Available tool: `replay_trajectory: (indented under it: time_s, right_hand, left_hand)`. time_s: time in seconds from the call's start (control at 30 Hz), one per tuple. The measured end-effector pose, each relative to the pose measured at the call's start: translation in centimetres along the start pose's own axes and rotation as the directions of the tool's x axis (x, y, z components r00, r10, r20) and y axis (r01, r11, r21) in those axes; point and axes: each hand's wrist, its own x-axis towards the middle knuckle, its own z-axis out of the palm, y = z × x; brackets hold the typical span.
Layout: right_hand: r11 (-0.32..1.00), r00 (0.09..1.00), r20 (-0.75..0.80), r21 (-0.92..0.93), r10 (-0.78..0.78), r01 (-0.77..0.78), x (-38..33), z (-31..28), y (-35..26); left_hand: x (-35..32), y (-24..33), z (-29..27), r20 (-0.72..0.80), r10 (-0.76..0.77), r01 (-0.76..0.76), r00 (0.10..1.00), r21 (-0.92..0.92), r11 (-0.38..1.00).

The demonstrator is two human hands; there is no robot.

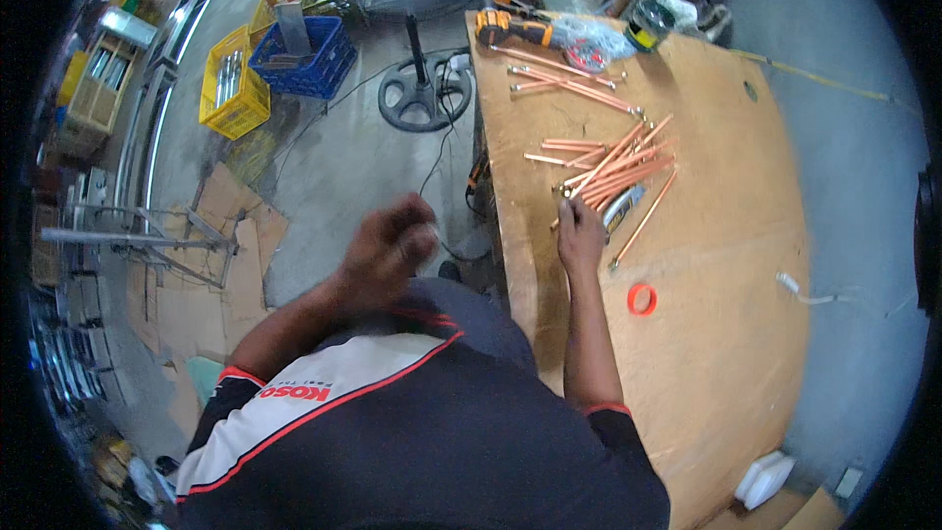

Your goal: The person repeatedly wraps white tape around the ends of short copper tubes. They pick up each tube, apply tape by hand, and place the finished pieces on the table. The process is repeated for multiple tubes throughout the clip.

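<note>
My right hand (581, 232) lies on the wooden table (726, 373) at the near end of a loose pile of copper tubes (620, 169). Its fingertips close on the fitting end of one tube. A silver cylindrical tool (624, 208) lies just right of that hand. My left hand (389, 241) hangs off the table's left edge over the floor. It is blurred, with its fingers curled, and I cannot tell whether it holds anything. A few more copper tubes (567, 75) lie farther back.
A red tape ring (642, 298) lies on the table near my right forearm. An orange cordless drill (510, 27) and a dark tape roll (648, 25) sit at the far end. On the floor are a fan stand base (424, 93), a blue crate (304, 57), yellow crates (234, 86) and cardboard (231, 236).
</note>
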Motion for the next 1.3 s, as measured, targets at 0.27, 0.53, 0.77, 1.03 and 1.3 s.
replay_trajectory:
  time_s: [0.27, 0.53, 0.77, 1.03, 1.3]
  right_hand:
    - [0.945, 0.968, 0.087, -0.21, -0.236, 0.25, -7.0, 2.6, 1.7]
    - [0.875, 0.918, 0.043, -0.286, -0.395, 0.39, -9.1, 1.9, 0.2]
    - [0.86, 0.738, 0.442, 0.288, -0.51, 0.422, -9.2, 2.3, -12.6]
    - [0.77, 0.38, 0.672, 0.519, -0.636, 0.371, -14.4, 3.9, -19.7]
    - [0.822, 0.398, 0.72, 0.523, -0.568, 0.226, -19.1, 2.1, -21.6]
  left_hand:
    - [0.3, -3.6, -5.2, -0.441, -0.303, 0.121, 0.845, -0.394, 0.911]
    - [1.4, 0.6, -11.9, -0.692, -0.27, -0.241, 0.669, -0.546, 0.802]
    - [-3.2, 1.4, -13.4, -0.769, -0.297, -0.424, 0.566, -0.581, 0.695]
    - [-12.9, 2.0, -12.6, -0.842, -0.309, -0.556, 0.442, -0.527, 0.642]
    - [-18.5, 1.9, -5.1, -0.711, -0.516, -0.559, 0.478, -0.7, 0.446]
